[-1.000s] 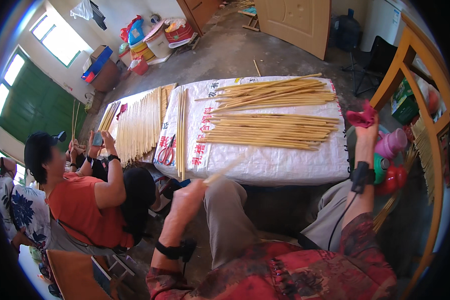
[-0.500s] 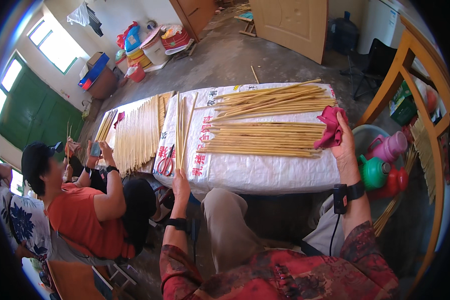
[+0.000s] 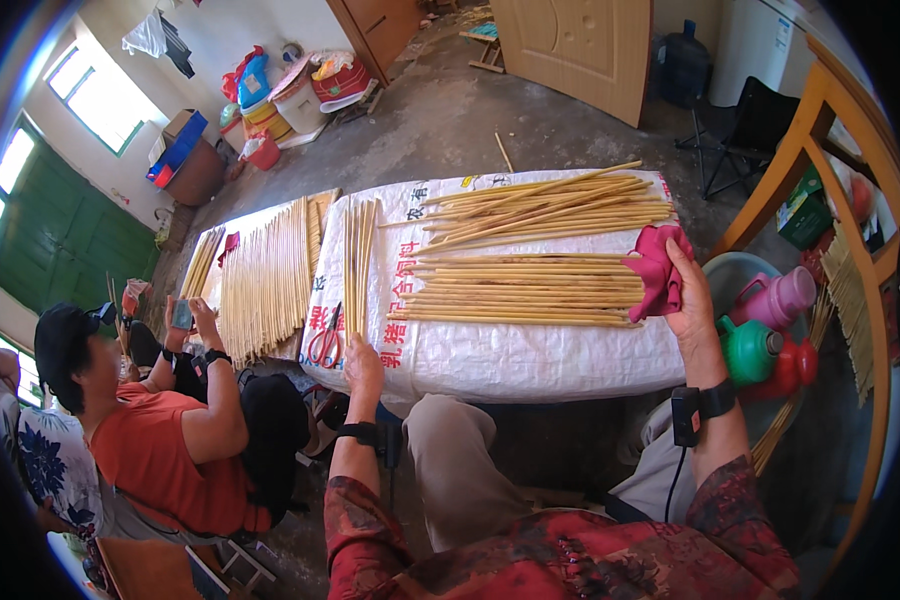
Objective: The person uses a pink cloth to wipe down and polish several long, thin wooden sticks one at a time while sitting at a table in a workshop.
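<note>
My left hand (image 3: 363, 368) is closed around the near ends of a few thin peeled sticks (image 3: 360, 250), which lie pointing away from me on a white woven sack cover (image 3: 530, 365). Scissors with red handles (image 3: 326, 345) rest just left of that hand. In my right hand (image 3: 692, 300) is a crumpled magenta cloth (image 3: 658, 268), pressed at the right ends of a row of yellowish sticks (image 3: 520, 290) lying crosswise. Behind this row a looser pile of similar sticks (image 3: 550, 205) lies partly crossed.
On my left a person in an orange top (image 3: 175, 430) holds a phone (image 3: 182, 314) beside another board of sticks (image 3: 265, 280). A basin (image 3: 728, 268) with a pink jug (image 3: 778, 295) and a green kettle (image 3: 750, 348) stands at right, near a wooden frame (image 3: 770, 190).
The sticks at my left hand have come closer together into a narrow bundle, and more of them show. My right hand still holds the cloth at the row's end. The view has shifted slightly.
</note>
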### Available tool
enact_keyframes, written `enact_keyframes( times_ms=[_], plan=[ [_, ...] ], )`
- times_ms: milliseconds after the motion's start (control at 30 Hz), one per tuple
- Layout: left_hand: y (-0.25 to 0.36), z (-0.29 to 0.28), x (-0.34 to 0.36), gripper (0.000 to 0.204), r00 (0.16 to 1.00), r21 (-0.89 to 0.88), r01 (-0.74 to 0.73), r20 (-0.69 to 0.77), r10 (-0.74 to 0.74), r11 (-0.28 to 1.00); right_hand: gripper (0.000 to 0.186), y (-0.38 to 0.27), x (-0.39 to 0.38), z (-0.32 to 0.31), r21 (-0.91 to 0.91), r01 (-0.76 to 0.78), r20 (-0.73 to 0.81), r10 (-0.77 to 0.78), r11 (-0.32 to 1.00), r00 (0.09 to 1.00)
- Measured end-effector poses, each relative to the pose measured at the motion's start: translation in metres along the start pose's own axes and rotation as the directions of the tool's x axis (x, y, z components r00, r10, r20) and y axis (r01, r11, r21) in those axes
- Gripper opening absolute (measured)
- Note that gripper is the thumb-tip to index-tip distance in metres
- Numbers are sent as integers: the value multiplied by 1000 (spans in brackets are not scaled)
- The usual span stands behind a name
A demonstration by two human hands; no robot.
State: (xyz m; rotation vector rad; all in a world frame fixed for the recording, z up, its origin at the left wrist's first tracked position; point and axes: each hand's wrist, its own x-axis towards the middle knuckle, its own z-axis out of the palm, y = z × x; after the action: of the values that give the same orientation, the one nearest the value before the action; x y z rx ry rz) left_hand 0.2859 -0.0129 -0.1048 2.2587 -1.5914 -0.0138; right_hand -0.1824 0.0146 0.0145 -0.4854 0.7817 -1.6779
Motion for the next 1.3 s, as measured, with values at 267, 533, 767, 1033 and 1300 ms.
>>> enact_keyframes(
  times_ms=[267, 533, 767, 1033, 1300],
  plan=[
    [6, -15, -2, 23, 987, 127, -27, 158, 7, 992, 29, 8, 2, 4, -44, -36, 10, 37, 998, 999],
    [12, -31, -8, 40, 983, 319, -173, -1, 183, 932, 30, 10, 0, 9, -80, -43, 15, 45, 996, 999],
    [-17, -10, -8, 43, 988, 210, -149, 74, 136, 966, 28, 13, -3, 13, -112, -45, 11, 46, 993, 999],
    [-1, -23, -4, 39, 975, 311, -217, 117, 189, 925, 30, 11, 3, 10, 55, -68, -6, 69, 996, 998],
    [118, -80, 2, 17, 751, -445, -476, 244, 614, 758, 32, -2, 7, 2, 206, 22, -30, -16, 978, 999]
  ],
)
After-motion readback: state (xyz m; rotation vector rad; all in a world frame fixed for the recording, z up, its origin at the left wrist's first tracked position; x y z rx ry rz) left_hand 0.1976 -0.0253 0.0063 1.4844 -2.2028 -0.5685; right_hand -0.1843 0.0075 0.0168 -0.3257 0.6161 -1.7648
